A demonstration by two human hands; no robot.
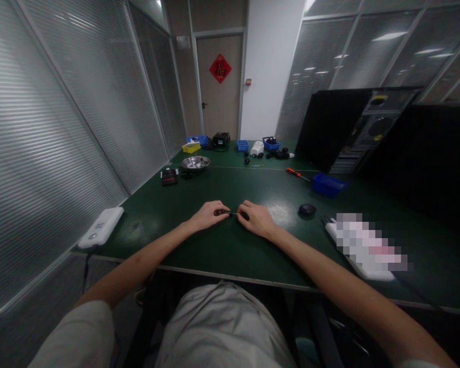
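Both hands meet near the middle of the green table (199, 245). My left hand (208, 214) is closed on a small dark part (221, 211), its fingers pinched around it. Just to the right, my right hand (256, 219) is wrapped round a dark handle (244, 215), and a thin metal shaft (233, 213) runs from it toward the small part. The shaft's tip seems to meet the part, but exact contact is too small to tell. A black mouse-like object (307, 209) lies right of my right hand.
A blue tray (328, 185) and an orange-handled screwdriver (293, 173) lie at the right, before a large black computer case (329, 122). A metal bowl (195, 163) stands back left. White devices sit at the left edge (101, 227) and right (362, 250).
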